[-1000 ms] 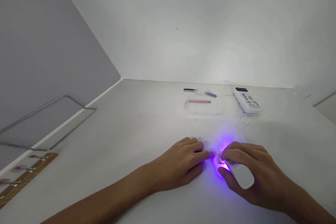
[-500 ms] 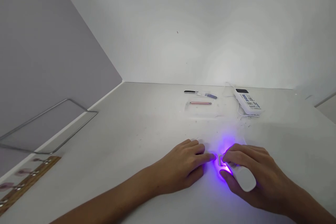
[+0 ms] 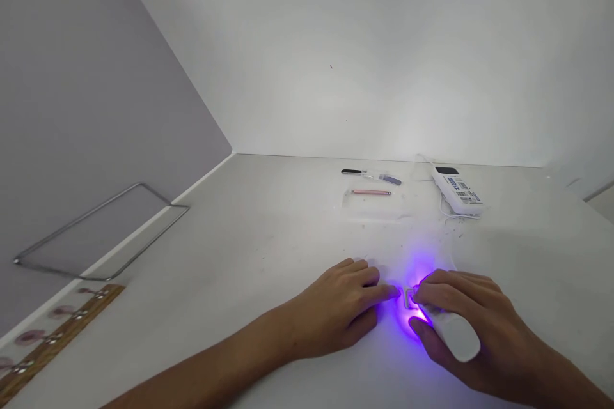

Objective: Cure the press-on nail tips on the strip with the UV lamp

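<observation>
My right hand (image 3: 480,326) is wrapped round a small white hand-held UV lamp (image 3: 458,337), tilted with its lit end down by the table. Violet light spreads on the white surface about that end. My left hand (image 3: 352,300) rests on the table to the left, index finger stretched toward the lamp and the other fingers curled. The index fingertip lies in the violet glow, just short of the lamp's front edge. Whether anything small lies under the lamp or on that fingertip, I cannot make out.
Toward the back lie a pink pen-like tool (image 3: 371,192), a black-ended tool (image 3: 352,172) and a blue-grey-tipped tool (image 3: 391,180). A white device with a dark screen (image 3: 458,192) and a cable stands right of them. At left are a bent metal wire frame (image 3: 158,227) and a wooden hook strip (image 3: 62,342).
The whole view has shifted slightly, so everything appears a little farther right and lower. My hands hold nearly the same pose, and the lamp stays lit beside my left index finger.
</observation>
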{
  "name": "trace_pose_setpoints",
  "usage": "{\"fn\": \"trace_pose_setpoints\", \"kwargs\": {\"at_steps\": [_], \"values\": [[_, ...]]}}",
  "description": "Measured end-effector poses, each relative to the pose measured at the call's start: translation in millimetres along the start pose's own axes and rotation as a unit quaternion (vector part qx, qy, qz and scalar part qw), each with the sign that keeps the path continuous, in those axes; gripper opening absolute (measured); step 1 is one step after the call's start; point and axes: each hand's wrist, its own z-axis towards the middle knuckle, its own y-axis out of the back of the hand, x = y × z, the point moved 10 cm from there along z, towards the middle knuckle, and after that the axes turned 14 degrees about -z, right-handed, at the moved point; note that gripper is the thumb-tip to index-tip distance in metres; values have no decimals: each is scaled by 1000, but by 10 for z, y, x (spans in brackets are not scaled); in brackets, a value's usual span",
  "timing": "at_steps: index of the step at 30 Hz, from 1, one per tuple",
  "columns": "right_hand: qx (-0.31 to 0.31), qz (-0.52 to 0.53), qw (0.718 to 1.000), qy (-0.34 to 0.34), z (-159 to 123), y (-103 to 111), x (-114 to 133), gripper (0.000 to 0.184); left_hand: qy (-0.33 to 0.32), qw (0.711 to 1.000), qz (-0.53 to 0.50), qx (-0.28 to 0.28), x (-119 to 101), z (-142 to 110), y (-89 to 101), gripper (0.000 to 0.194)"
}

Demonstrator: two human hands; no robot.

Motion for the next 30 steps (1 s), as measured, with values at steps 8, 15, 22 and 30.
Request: {"fn": "trace_pose_setpoints", "kwargs": {"at_steps": [8, 15, 22, 30], "values": [[-37, 14, 999, -10, 40, 77, 18, 17, 1, 1000, -9, 3, -7, -6, -3, 33], [-73, 75, 992, -67, 33, 140, -114, 17, -3, 1000, -7, -9, -4, -9, 11, 29], [-84, 73, 991, -72, 28, 164, -134, 18, -9, 1000, 3, -9, -11, -12, 5, 31], [-100, 65, 990, -69, 41, 186, -112, 17, 3, 1000, 3, -2, 2, -10, -11, 30]]}}
